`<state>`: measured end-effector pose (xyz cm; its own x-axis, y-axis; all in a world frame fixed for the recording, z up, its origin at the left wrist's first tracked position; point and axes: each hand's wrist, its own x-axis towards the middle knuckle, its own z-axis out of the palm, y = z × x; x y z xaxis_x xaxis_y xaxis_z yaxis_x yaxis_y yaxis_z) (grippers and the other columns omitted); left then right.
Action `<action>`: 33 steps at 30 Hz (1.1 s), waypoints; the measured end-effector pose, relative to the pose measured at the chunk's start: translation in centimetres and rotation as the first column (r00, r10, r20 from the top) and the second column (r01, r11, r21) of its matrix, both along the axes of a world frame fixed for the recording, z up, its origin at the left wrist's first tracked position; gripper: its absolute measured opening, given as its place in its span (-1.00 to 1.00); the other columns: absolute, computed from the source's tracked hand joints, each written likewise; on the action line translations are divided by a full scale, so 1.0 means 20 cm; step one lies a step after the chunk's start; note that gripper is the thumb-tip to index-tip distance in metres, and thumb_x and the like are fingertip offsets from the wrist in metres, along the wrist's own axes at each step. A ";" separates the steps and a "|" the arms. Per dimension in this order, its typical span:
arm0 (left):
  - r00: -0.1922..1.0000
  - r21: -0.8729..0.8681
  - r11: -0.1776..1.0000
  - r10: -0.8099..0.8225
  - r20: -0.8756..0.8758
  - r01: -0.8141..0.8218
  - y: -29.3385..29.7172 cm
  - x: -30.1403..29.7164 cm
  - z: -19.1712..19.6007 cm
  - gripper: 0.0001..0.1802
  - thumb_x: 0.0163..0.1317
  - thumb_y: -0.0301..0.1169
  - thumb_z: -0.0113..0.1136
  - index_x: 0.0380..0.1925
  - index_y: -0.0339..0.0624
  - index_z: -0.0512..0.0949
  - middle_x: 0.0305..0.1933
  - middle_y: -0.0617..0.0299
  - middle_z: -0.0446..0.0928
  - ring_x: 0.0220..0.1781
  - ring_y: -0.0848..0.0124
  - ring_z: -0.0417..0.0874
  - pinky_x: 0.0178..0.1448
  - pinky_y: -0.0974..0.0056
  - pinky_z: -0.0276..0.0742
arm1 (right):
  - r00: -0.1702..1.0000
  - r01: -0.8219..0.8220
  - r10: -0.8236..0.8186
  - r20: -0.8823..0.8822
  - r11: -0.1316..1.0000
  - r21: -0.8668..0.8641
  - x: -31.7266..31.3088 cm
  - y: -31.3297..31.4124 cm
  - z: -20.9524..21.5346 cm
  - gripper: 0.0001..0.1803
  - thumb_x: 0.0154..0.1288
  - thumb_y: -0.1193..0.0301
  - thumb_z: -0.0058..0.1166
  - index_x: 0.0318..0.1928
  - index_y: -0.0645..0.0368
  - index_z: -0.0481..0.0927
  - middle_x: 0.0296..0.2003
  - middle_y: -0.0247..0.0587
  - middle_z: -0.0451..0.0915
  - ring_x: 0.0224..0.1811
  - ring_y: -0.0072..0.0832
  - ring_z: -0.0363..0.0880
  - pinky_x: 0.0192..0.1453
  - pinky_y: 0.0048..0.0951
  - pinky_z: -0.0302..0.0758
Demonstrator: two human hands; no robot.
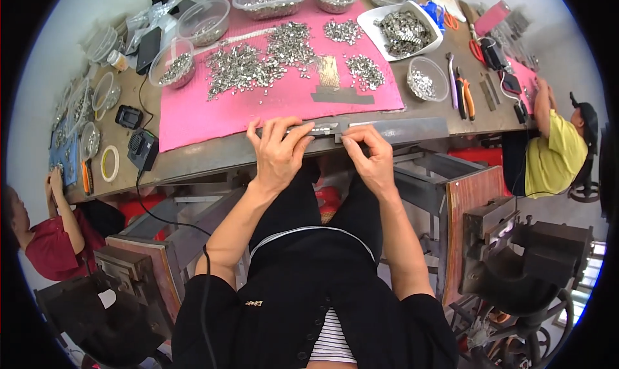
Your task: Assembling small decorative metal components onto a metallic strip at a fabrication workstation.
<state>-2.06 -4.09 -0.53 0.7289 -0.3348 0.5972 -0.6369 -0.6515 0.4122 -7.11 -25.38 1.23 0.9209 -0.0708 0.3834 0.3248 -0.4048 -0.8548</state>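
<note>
Both hands, the left hand and right hand, pinch a narrow metal strip at the counter's near edge, while heaps of small metal pieces on the pink mat suggest most work remains.

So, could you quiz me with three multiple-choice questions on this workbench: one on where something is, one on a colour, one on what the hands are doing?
1. Where does the white tray of metal bits sit?
A. far right of the mat
B. on the floor
C. in the person's lap

2. What colour is the mat?
A. green
B. pink
C. black

3. What are the left hand and right hand doing?
A. hanging free
B. holding scissors
C. both fingering a thin metal strip at the table's near edge

Answers: A, it lies at the mat's far right corner; B, the mat is plainly pink; C, both sets of fingertips rest on the strip.
</note>
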 end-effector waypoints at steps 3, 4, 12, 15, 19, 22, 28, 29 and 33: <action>0.998 -0.046 0.998 0.048 -0.038 -0.050 0.06 -0.01 0.04 -0.45 0.10 -0.25 0.49 0.15 0.02 0.63 0.07 0.20 0.53 0.23 0.20 0.46 0.39 -0.06 0.12 | 0.965 -0.079 0.113 -0.237 0.986 0.149 0.03 -0.03 0.06 -0.64 0.27 0.60 0.28 0.08 0.28 0.62 -0.05 -0.20 0.65 -0.11 -0.52 0.62 0.01 -0.51 0.51; 0.996 -0.037 0.996 0.082 -0.032 -0.083 0.12 0.00 0.07 -0.34 0.08 -0.17 0.51 0.22 -0.01 0.58 0.11 0.17 0.50 0.23 0.16 0.45 0.38 -0.03 0.14 | 0.978 -0.112 0.116 -0.172 0.993 0.031 0.05 -0.04 0.07 -0.45 0.19 0.61 0.33 0.22 0.24 0.55 -0.04 -0.22 0.62 -0.18 -0.53 0.58 -0.10 -0.50 0.51; 0.982 -0.063 0.996 0.052 -0.184 -0.065 0.21 0.08 0.06 -0.56 0.00 -0.22 0.56 -0.10 -0.09 0.70 0.03 0.18 0.51 0.12 0.18 0.45 0.28 0.04 0.22 | 0.973 -0.165 0.125 -0.195 0.966 -0.200 -0.01 -0.15 0.12 -0.47 0.11 0.62 0.37 0.15 0.28 0.57 -0.19 -0.17 0.54 -0.31 -0.43 0.55 -0.23 -0.40 0.51; 0.942 -0.276 0.947 -0.231 -0.244 0.161 0.04 0.08 0.11 -0.62 0.06 -0.44 0.49 -0.08 -0.15 0.66 -0.01 0.15 0.52 0.02 0.20 0.53 0.14 0.14 0.40 | 0.995 0.008 -0.026 -0.100 0.983 -0.183 -0.26 -0.24 0.19 -0.47 0.10 0.62 0.38 0.13 0.30 0.56 -0.12 -0.14 0.56 -0.25 -0.39 0.58 -0.12 -0.40 0.56; 0.691 -0.547 0.731 -0.639 -0.339 0.408 -0.51 0.04 0.20 -0.63 0.14 -0.61 0.39 -0.02 -0.25 0.60 -0.11 0.17 0.55 -0.10 0.36 0.60 0.07 0.28 0.52 | 0.947 0.316 -0.322 -0.006 0.934 -0.164 -0.66 -0.50 0.28 -0.48 0.10 0.63 0.37 0.12 0.30 0.56 -0.09 -0.14 0.56 -0.18 -0.39 0.60 -0.06 -0.40 0.57; 0.336 -0.709 0.483 -0.874 -0.352 0.513 -1.08 -0.12 0.22 -0.50 0.24 -0.59 0.35 0.21 -0.26 0.52 0.00 0.23 0.56 0.03 0.45 0.60 0.15 0.33 0.53 | 0.765 0.619 -0.643 -0.048 0.753 -0.225 -1.10 -0.65 0.32 -0.49 0.12 0.56 0.39 0.10 0.33 0.55 -0.14 -0.15 0.54 -0.18 -0.41 0.62 -0.07 -0.41 0.58; -0.064 -0.756 0.217 -0.944 -0.323 0.617 -2.02 -0.57 0.15 -0.60 0.36 -0.54 0.16 0.20 -0.25 0.59 -0.03 0.20 0.67 -0.05 0.48 0.63 0.12 0.37 0.53 | 0.316 0.937 -0.947 0.055 0.302 -0.175 -1.57 -0.74 0.34 -0.58 0.09 0.53 0.46 -0.04 0.29 0.59 -0.22 -0.22 0.56 -0.27 -0.48 0.62 -0.14 -0.47 0.56; -0.064 -0.753 0.225 -0.941 -0.333 0.618 -2.11 -0.62 0.13 -0.61 0.38 -0.54 0.13 0.20 -0.24 0.60 -0.02 0.21 0.67 -0.05 0.48 0.62 0.10 0.36 0.54 | 0.271 0.950 -0.957 0.101 0.249 -0.187 -1.57 -0.75 0.31 -0.60 0.07 0.50 0.48 -0.09 0.27 0.58 -0.25 -0.21 0.56 -0.31 -0.46 0.62 -0.18 -0.44 0.56; -0.208 -0.792 0.212 -0.897 -0.391 0.573 -2.33 -0.75 0.08 -0.63 0.43 -0.52 0.07 0.20 -0.19 0.62 -0.04 0.24 0.67 -0.03 0.50 0.60 0.16 0.38 0.48 | 0.166 0.963 -0.986 -0.009 0.164 -0.215 -1.50 -0.78 0.20 -0.54 -0.04 0.33 0.60 -0.29 0.21 0.53 -0.43 -0.21 0.54 -0.41 -0.35 0.59 -0.28 -0.33 0.54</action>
